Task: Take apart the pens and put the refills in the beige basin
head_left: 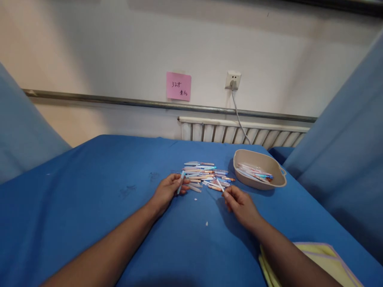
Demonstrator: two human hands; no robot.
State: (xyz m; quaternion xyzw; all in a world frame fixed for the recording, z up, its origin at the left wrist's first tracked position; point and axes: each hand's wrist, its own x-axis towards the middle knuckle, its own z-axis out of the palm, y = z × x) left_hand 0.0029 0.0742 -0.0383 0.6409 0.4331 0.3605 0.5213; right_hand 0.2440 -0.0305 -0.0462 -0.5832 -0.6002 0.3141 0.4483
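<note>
A loose pile of pens (203, 172) in white, orange and pale blue lies in the middle of the blue-covered table (125, 235). At its left edge, my left hand (168, 191) pinches a light blue pen (180, 183), tilted upward. On the right side of the pile, my right hand (239, 205) grips the near end of a slim white pen (220, 185), whose far end points at the heap. Fingers partly cover the held ends of both pens.
A beige plastic basin (259, 157) holding several more pens stands right of the pile. A folded yellow cloth (323, 259) lies under my right forearm. Two small white scraps sit near the front. Behind are a radiator (215, 131), a plugged-in socket (233, 79) and a pink note (178, 86).
</note>
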